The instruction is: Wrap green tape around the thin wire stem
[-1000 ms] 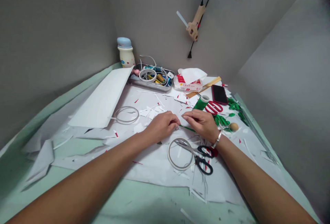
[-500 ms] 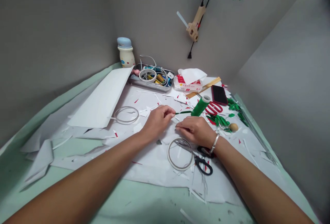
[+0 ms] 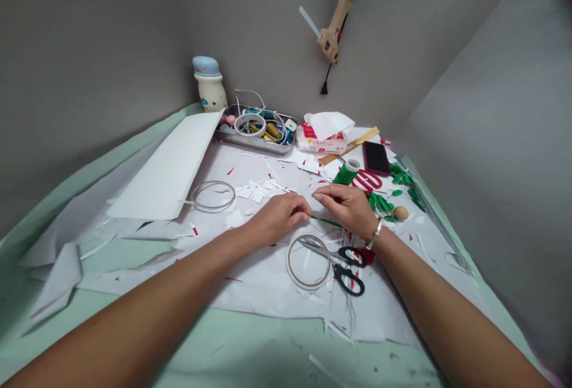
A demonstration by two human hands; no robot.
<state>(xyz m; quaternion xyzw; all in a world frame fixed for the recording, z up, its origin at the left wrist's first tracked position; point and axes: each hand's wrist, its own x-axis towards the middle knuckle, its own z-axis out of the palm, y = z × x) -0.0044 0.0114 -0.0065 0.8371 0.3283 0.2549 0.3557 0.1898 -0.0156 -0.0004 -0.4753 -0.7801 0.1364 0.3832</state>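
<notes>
Lowered from beside the spool (image 3: pixel 346 173), a green stem (image 3: pixel 326 222) now lies nearly level between the hands, pinched by the left hand (image 3: pixel 279 218); the half-curled right hand (image 3: pixel 347 209) shows no certain grip.

Green spool (image 3: pixel 345 172) obstructs hands (image 3: pixel 280 218) (image 3: pixel 346 208) ahead; scissors (image 3: pixel 335 260) just behind.

A thin green-wrapped stem (image 3: pixel 326 222) lies almost level over white paper scraps, its left end pinched in the left hand (image 3: pixel 281 218), its right end just below the right hand (image 3: pixel 346 209) – a tilted roll of green floral tape (image 3: pixel 345 173) sits just beyond.
</notes>
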